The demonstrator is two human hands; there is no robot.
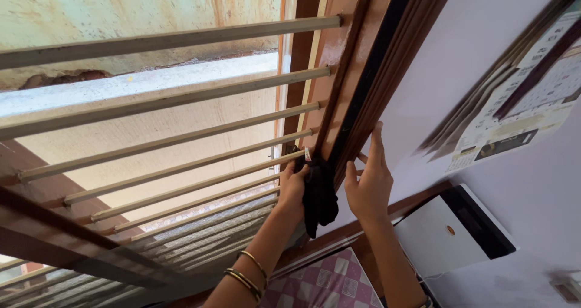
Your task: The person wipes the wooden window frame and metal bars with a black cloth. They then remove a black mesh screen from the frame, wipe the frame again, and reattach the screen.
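Left hand [293, 184] grip clenched on black cloth [319, 193], fingers partly hidden. Cloth hanging toward 6 o'clock along window frame [348, 84]. Right hand [368, 184] released, fingertips on frame.

The cloth [319, 193] is showing as plain black against the glossy reddish-brown window frame [339, 72], which is carrying a black strip along its length. The window bars [181, 111] are appearing pale beige. The bangles [247, 278] are gleaming gold. The wall [484, 59] is showing light lilac. The checked fabric [327, 284] is displaying pink and white squares.
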